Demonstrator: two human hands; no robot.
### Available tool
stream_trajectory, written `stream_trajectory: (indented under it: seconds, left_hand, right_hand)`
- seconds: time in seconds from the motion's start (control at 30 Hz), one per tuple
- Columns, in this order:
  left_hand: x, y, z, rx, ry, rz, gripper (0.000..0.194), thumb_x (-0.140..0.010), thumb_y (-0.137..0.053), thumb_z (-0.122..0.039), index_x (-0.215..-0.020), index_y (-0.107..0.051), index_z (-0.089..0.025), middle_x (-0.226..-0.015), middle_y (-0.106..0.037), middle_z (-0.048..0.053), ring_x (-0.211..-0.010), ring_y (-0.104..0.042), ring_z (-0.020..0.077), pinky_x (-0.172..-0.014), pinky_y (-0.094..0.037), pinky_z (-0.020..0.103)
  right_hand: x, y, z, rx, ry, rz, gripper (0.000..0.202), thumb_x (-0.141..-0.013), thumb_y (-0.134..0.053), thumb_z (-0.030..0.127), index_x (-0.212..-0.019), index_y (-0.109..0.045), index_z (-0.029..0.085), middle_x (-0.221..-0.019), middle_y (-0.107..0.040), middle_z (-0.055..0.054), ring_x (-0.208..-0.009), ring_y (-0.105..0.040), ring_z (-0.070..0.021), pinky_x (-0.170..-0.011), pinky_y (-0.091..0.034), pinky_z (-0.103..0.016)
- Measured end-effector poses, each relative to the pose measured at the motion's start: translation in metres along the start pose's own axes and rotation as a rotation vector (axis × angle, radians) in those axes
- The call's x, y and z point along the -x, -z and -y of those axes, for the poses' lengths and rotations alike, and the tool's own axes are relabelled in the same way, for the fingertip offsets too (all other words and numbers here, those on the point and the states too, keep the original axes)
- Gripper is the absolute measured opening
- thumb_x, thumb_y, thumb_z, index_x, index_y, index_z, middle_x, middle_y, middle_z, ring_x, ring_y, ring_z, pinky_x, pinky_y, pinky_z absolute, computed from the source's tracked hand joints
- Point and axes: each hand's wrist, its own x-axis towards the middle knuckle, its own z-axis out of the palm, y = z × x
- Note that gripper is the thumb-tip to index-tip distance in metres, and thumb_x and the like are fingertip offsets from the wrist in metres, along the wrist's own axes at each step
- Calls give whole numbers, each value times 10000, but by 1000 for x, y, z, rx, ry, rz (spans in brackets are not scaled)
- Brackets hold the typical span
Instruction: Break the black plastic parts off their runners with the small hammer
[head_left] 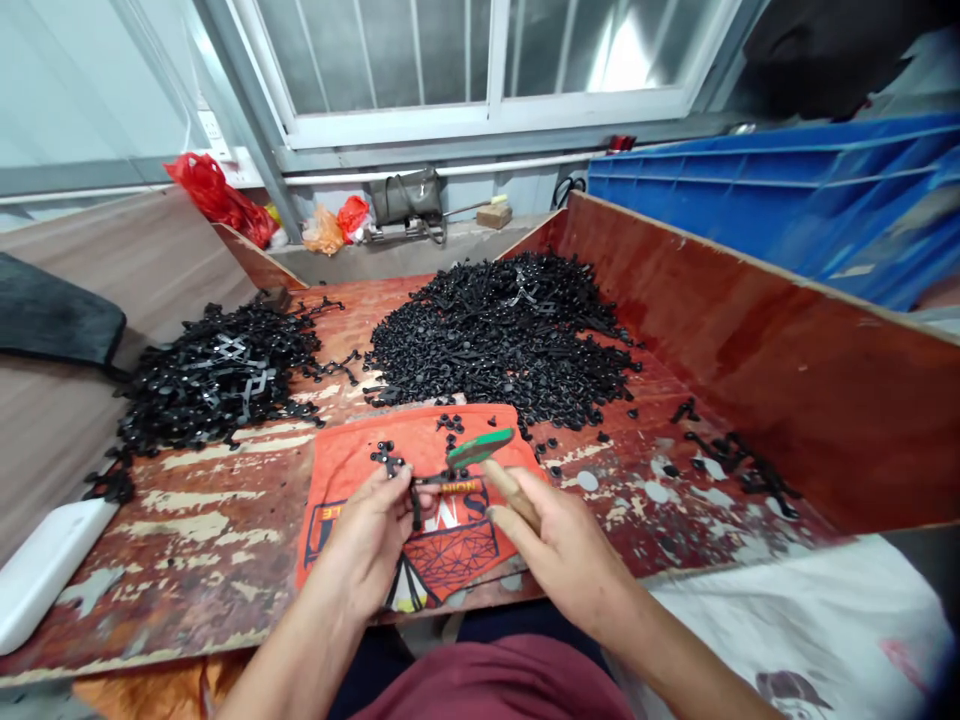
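My left hand (375, 535) is closed on a small black jointed part (414, 505) above an orange printed cloth (450, 560). In my right hand (559, 530) is the wooden handle of a tool with a green head (480, 448). That green head is just right of the black part; whether they touch cannot be made out. Several small black pieces (450, 424) lie on the cloth beyond my hands. A large heap of black parts (495, 340) rises behind the cloth, and a smaller heap of jointed black parts (225, 375) is at the left.
A wooden board (750, 370) walls the right side, with a blue crate (750, 200) behind it. Scattered black parts (742, 465) lie near the board. A white object (49, 570) rests at the left edge. Plastic bags (221, 200) are at the back.
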Motion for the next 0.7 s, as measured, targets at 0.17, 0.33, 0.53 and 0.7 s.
stream_trajectory:
  seconds: [0.17, 0.33, 0.53, 0.7]
  left_hand:
    - [18, -20, 7, 255, -51, 24, 103, -783, -706, -148, -844, -624, -162, -885, -698, 54, -824, -664, 162, -755, -548, 250]
    - [35, -19, 18, 124, -35, 128, 177, -810, -706, -321, -906, -648, -185, -931, -702, 53, -866, -647, 178, -748, -510, 252]
    - [51, 21, -12, -946, -273, 22, 420, -821, -609, -545, -618, -566, -180, -592, -594, 31, -593, -549, 173, -612, -414, 279]
    - [53, 20, -20, -1042, -520, 54, 272, -741, -708, -431, -885, -664, -204, -849, -687, 62, -810, -603, 231, -736, -455, 308]
  right_hand:
    - [-4, -27, 15, -85, 13, -41, 137, -806, -677, 213, -934, -630, 221, -898, -718, -2, -788, -655, -169, -698, -483, -233]
    - [-6, -39, 13, -3, 53, -62, 197, -873, -575, 195, -1057, -632, 237, -880, -718, -15, -784, -667, -185, -686, -464, -250]
    - [-8, -9, 12, 33, 8, 16, 163, -918, -542, 274, -800, -629, 202, -675, -621, 21, -615, -560, -144, -548, -373, -227]
    - [4, -23, 25, -72, -6, 225, 111, -847, -584, 191, -807, -686, 204, -696, -671, 29, -621, -597, -136, -543, -406, -199]
